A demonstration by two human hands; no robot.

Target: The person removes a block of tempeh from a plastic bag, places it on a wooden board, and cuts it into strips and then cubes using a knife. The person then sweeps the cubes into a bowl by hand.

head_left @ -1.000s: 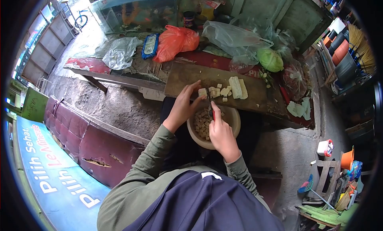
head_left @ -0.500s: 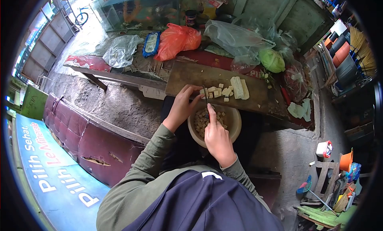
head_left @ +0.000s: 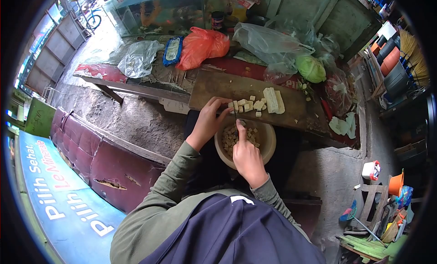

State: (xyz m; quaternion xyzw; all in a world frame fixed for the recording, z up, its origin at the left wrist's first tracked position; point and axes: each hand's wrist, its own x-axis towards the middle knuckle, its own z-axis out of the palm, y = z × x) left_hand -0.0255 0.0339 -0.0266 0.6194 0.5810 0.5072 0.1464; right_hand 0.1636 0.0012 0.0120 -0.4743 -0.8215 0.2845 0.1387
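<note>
At the board's (head_left: 214, 88) near edge — bowl (head_left: 269, 138) just below — left hand (head_left: 207, 123) pinches cubes (head_left: 246, 105), right hand (head_left: 248, 158) clamps the knife (head_left: 236, 114).

Orange bag (head_left: 201, 44), cabbage (head_left: 311, 68) on table (head_left: 98, 72); possibly aquarium (head_left: 154, 11) behind

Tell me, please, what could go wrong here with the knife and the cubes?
The left hand has its fingers right beside the knife held by the right hand; a slip could cut them. The cubes sit at the cutting board edge, so some may miss the bowl.
</note>
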